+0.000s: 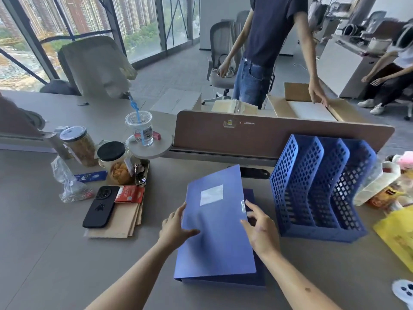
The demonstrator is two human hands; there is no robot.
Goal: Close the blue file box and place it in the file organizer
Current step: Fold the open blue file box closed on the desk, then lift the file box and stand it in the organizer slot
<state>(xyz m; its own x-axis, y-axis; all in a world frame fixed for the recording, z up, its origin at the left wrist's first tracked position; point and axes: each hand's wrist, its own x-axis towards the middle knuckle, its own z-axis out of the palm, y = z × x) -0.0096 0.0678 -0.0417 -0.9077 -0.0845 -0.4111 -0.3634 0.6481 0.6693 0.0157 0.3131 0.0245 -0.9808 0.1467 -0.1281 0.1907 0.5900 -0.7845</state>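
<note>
On the grey desk (55, 242), near the middle: one flat blue plastic file box (218, 231), lid down or nearly so, white label (211, 194) uppermost. Long axis running near to far, tilted slightly rightward at the far end; spine at the near edge, opening flap along the right side. Left hand (176, 225) at the box's left edge, fingers spread, thumb lying on the lid, gripping nothing firmly. Right hand (260, 229) at the right edge, fingers loosely curled over the lid's rim and the flap beneath; whether pinching or only touching, cannot tell. Just right of the box, apart from it: one blue perforated plastic file organizer (317, 189) with three upright slots, open ends facing up. Left of the box: one black phone (100, 206) on brown envelopes, two lidded jars (78, 145), one clear cup with a blue straw (140, 128).
</note>
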